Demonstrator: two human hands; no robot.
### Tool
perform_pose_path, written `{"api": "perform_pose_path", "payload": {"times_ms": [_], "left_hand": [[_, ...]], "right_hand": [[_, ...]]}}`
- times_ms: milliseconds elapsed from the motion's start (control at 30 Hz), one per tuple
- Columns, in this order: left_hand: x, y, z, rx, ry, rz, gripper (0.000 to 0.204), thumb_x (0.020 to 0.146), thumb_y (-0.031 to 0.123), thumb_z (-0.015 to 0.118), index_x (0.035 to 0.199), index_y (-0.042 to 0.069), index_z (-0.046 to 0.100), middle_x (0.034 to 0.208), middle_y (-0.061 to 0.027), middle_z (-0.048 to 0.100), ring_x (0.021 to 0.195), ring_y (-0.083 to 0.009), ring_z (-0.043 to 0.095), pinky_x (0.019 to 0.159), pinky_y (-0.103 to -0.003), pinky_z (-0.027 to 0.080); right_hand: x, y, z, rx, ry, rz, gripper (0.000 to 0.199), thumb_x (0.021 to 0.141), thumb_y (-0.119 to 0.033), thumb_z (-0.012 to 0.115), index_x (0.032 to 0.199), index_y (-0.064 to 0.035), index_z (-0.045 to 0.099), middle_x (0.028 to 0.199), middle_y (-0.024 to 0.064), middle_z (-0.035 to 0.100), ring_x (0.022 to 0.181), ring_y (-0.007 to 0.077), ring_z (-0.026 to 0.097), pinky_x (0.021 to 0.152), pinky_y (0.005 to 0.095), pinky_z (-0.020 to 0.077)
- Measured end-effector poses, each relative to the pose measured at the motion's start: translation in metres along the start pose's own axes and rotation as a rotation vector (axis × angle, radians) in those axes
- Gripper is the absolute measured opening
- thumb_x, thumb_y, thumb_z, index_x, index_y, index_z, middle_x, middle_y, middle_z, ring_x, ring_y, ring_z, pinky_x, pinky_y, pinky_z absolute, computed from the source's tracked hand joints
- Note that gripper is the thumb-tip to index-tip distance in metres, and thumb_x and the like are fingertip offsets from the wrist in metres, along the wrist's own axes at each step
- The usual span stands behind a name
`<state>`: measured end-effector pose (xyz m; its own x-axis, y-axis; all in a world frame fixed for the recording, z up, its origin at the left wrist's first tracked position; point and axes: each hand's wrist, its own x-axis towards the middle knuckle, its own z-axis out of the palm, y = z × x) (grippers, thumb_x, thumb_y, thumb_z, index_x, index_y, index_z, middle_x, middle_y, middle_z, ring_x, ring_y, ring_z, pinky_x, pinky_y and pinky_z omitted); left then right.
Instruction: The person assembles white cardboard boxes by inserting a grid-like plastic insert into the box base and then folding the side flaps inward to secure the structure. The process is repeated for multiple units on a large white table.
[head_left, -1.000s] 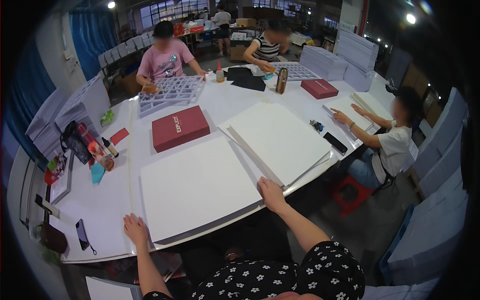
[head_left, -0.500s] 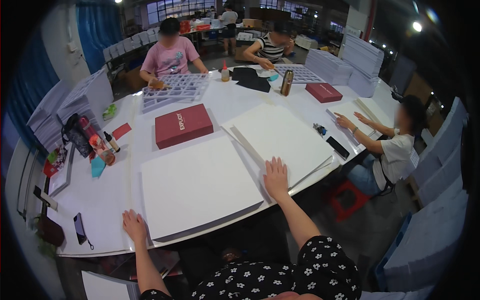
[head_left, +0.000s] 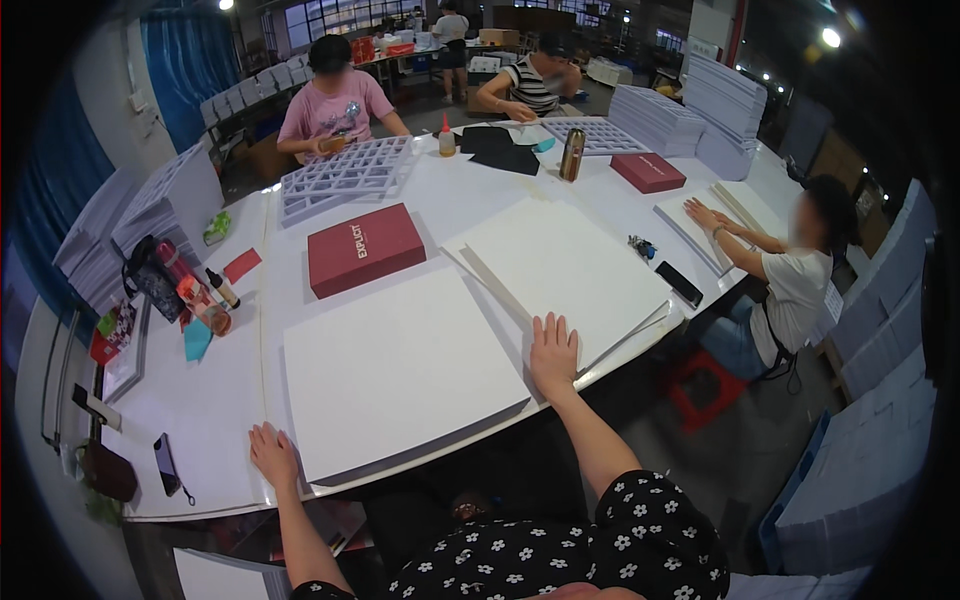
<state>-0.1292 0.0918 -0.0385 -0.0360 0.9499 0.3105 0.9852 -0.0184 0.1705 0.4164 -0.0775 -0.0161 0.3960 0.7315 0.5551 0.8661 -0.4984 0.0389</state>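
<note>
A thick white square board or stack of sheets [head_left: 405, 375] lies on the table in front of me. My left hand [head_left: 273, 455] rests flat on the tabletop beside its left edge, fingers stretched and holding nothing. On the other side, my right hand [head_left: 553, 355] lies with fingers extended at the near corner of a second pile of white sheets [head_left: 585, 265], between the two piles. Whether its palm presses on a sheet is hidden. Beyond the first pile sits a closed dark red box [head_left: 366, 250].
Across the white table [head_left: 215, 385], two people handle white compartment grids [head_left: 345, 178]. A third person at right works over white sheets [head_left: 690, 232]. Also there: a gold flask [head_left: 572, 155], a glue bottle [head_left: 446, 138], a black phone [head_left: 679, 284], another phone [head_left: 165, 465] and bottles [head_left: 203, 305].
My hands keep almost the same places; the view has shifted slightly. The person at right has brought both hands together over the sheets. The person in pink has raised a hand above the grid.
</note>
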Motion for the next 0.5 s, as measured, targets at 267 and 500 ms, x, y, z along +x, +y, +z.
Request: {"api": "perform_pose_path", "payload": {"times_ms": [267,500], "left_hand": [[0.0026,-0.0087,0.0084,0.013,0.030,0.026,0.047,0.100,0.028,0.053,0.139,0.002,0.052,0.149,-0.0221,0.045,0.143,-0.0365,0.036,0.115,-0.048,0.029],[0.0013,-0.0063,0.0055,-0.004,0.022,0.014,0.047,0.100,0.028,0.053,0.139,0.002,0.052,0.149,-0.0224,0.045,0.143,-0.0367,0.036,0.115,-0.048,0.029]], "right_hand": [[0.0013,-0.0017,-0.0013,0.035,0.029,0.011,0.046,0.092,-0.017,0.052,0.137,-0.0056,0.055,0.142,0.0217,0.053,0.135,0.0398,0.046,0.109,0.0591,0.0340],[0.0003,-0.0016,-0.0001,0.052,0.019,0.023,0.047,0.092,-0.016,0.053,0.137,-0.0058,0.054,0.142,0.0209,0.053,0.135,0.0389,0.047,0.110,0.0587,0.0323]]}}
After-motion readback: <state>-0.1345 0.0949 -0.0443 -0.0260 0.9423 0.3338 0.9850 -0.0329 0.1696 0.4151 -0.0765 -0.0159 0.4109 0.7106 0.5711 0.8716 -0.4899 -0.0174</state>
